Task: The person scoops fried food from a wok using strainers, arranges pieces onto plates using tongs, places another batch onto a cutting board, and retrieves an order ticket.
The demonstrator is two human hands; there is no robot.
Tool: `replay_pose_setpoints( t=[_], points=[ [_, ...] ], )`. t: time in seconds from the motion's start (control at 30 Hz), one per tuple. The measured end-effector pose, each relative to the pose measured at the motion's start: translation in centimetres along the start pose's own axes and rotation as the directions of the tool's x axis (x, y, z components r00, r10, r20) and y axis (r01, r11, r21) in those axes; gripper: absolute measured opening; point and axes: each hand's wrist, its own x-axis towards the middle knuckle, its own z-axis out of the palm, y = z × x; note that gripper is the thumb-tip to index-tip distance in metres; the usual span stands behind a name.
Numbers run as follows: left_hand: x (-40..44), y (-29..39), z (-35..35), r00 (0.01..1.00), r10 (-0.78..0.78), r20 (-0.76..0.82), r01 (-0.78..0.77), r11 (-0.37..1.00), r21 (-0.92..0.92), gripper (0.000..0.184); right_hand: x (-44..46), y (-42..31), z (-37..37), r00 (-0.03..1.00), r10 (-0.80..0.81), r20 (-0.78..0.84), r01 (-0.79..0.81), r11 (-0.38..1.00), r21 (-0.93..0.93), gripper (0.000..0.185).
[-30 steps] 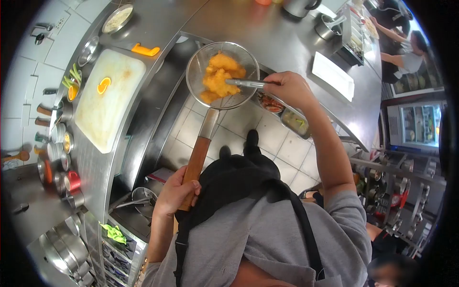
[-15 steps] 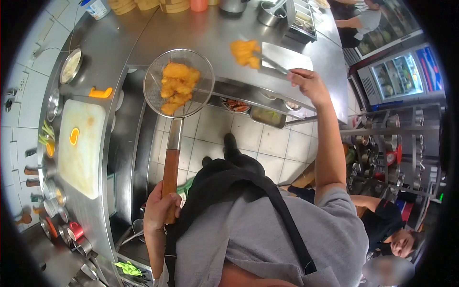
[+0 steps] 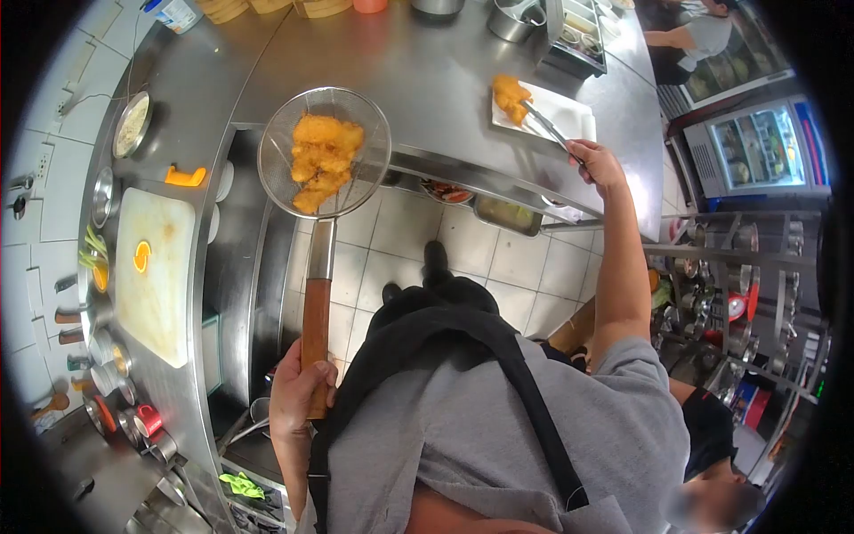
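Note:
My left hand (image 3: 301, 387) is wrapped round the wooden handle of a wire skimmer (image 3: 318, 307). Several golden fried pieces (image 3: 325, 160) lie in its mesh bowl, held up near the counter's edge. My right hand (image 3: 594, 165) grips metal tongs (image 3: 550, 125), their tips at another fried piece (image 3: 511, 98). That piece is over the left end of a white rectangular plate (image 3: 569, 120) on the steel counter; whether it rests on the plate or is still pinched, I cannot tell.
A steel counter (image 3: 356, 53) runs ahead and down my left. On the left are a white cutting board (image 3: 156, 294) with orange slices (image 3: 142, 257) and a yellow-orange tool (image 3: 185, 175). A condiment container (image 3: 578, 44) stands beyond the plate. Other people (image 3: 707, 40) are at right.
My right hand has carried the fried piece on the tongs rightward and down to the white plate. The skimmer has shifted only slightly in view.

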Motion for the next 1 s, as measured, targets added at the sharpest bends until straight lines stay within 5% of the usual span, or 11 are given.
replay_pose_setpoints(
  t=[0.23,0.4,0.53,0.6,0.63,0.7,0.8,1.0],
  points=[
    [-0.6,-0.3,0.0,1.000,0.010,-0.011,-0.010,0.998,-0.054,0.027,-0.8,-3.3,-0.3,0.984,-0.164,-0.072,0.121,0.903,-0.411,0.036],
    [-0.8,-0.6,-0.8,0.999,0.025,0.023,-0.023,0.997,-0.067,0.026,-1.7,-7.5,-0.2,0.975,-0.221,-0.010,0.109,0.519,-0.848,0.041],
    [-0.9,-1.0,-1.4,1.000,0.018,0.025,-0.017,0.998,-0.057,0.026,0.4,-10.3,-0.8,0.975,-0.212,0.069,0.149,0.387,-0.910,0.047],
    [-1.0,-1.1,-1.6,0.999,0.027,0.018,-0.026,0.998,-0.059,0.026,2.1,-11.8,-1.8,0.882,-0.099,0.461,0.471,0.236,-0.850,0.048],
    [-1.1,-1.1,-1.6,0.999,0.028,0.021,-0.027,0.998,-0.059,0.026,2.1,-12.7,-1.6,0.883,-0.099,0.458,0.469,0.235,-0.852,0.048],
    [-1.3,-1.1,-1.7,1.000,0.015,0.004,-0.015,0.999,-0.034,0.028,1.8,-14.4,-1.2,0.985,0.069,0.156,0.116,0.395,-0.911,0.047],
    [-1.4,-1.5,-2.3,0.999,-0.014,0.037,0.015,1.000,-0.013,0.046,0.8,-16.3,-0.5,0.986,0.108,0.129,0.089,0.318,-0.944,0.044],
    [-1.9,-2.0,-2.0,0.999,0.028,-0.023,-0.029,0.997,-0.070,0.033,0.9,-15.6,-1.7,0.983,0.042,0.180,0.163,0.256,-0.953,0.042]
  ],
)
